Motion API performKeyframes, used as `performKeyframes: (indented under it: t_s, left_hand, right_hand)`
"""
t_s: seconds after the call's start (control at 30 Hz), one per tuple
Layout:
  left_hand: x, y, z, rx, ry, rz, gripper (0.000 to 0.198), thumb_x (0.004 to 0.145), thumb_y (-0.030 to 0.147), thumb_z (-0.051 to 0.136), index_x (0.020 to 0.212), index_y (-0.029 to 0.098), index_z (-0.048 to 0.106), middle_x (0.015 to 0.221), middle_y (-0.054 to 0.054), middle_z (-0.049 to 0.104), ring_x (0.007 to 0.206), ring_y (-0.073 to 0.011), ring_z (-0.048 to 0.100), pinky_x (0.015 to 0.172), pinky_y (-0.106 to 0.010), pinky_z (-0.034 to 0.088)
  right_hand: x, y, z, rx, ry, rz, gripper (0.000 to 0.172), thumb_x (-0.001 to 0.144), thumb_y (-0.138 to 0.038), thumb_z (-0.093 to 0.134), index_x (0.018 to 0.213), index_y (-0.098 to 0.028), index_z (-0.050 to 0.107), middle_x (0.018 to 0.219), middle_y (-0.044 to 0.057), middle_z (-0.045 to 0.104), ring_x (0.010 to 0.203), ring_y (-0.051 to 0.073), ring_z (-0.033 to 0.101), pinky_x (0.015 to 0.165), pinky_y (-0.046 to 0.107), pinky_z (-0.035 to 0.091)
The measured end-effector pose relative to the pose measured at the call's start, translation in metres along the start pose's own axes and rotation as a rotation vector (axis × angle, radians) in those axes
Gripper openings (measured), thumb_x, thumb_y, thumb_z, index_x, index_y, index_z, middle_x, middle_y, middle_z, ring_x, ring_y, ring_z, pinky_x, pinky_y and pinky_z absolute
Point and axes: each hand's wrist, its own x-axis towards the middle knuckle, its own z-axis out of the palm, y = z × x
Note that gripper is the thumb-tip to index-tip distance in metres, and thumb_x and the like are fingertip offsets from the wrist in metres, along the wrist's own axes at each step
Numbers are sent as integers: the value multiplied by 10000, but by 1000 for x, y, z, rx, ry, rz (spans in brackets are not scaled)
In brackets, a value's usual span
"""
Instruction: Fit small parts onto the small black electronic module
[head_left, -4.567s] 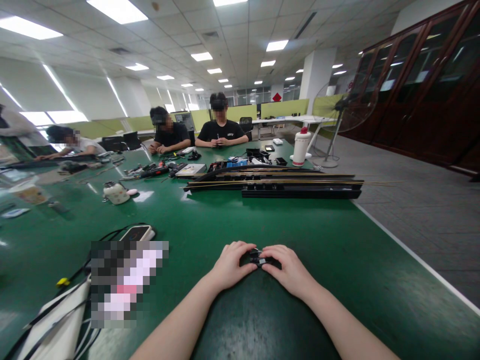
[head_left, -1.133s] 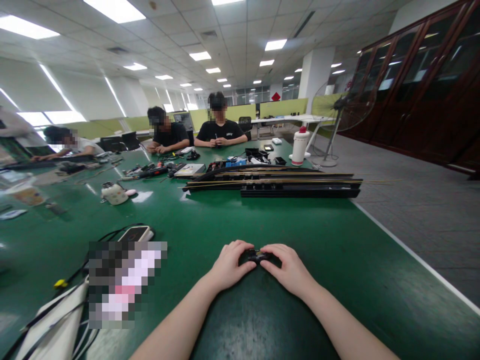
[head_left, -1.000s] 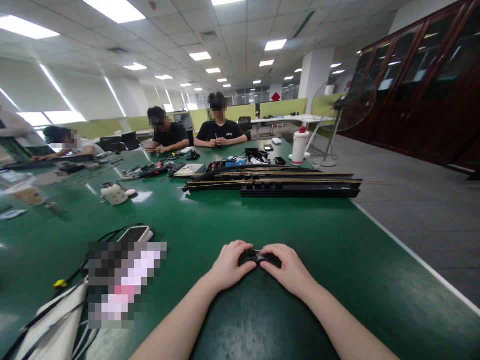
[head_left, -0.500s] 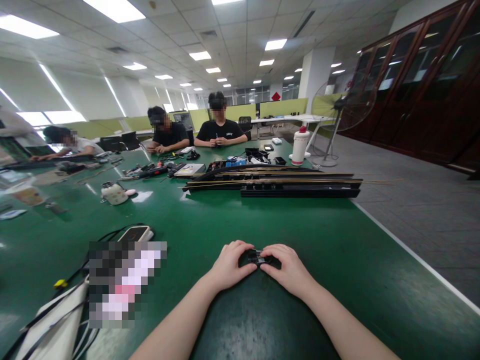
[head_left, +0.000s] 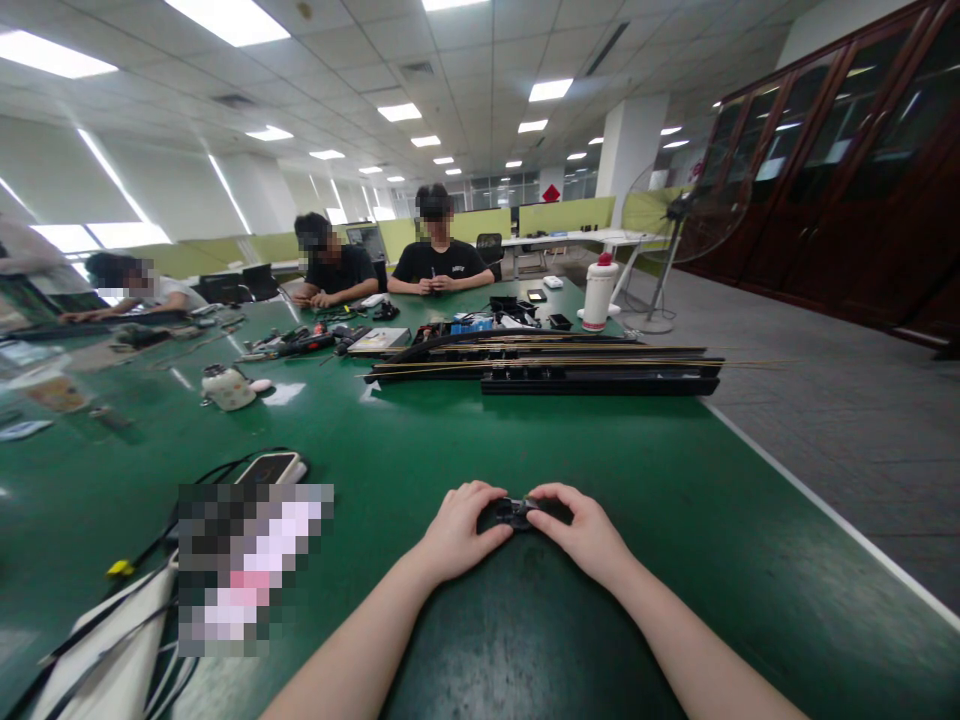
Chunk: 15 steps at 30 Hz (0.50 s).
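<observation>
A small black part with a greyish piece in it [head_left: 514,513] lies between my hands, low over the green table [head_left: 637,460]. My left hand [head_left: 461,530] grips its left end between thumb and fingers. On its right end, the thumb and index finger of my right hand [head_left: 581,530] pinch the part. Its exact kind is too small to make out, and the fingertips hide both ends.
Long black rails [head_left: 600,384] with thin brass-coloured rods lie across the table ahead. A white bottle [head_left: 599,295] stands behind them. A patterned mug [head_left: 227,387], a power bank [head_left: 271,468] and cables are to the left. Two people in black [head_left: 439,262] sit opposite.
My right hand has shifted slightly to the right, with its fingers nearer the part's right end. More of the part shows. My left hand stays in place.
</observation>
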Motion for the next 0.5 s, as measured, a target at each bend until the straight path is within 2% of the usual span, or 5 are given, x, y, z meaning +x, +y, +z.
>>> performKeyframes:
  t_s: [0.5]
  left_hand:
    - [1,1,0,7,6,-4,377,791,314,621,1151,227,548,1101,-55,589,1039,-238,514,902,-372,397]
  right_hand:
    - [5,4,-4,268,75,83,234,701,-350,662,873,-195,621,888,56,706,868,209,654,856,374,481]
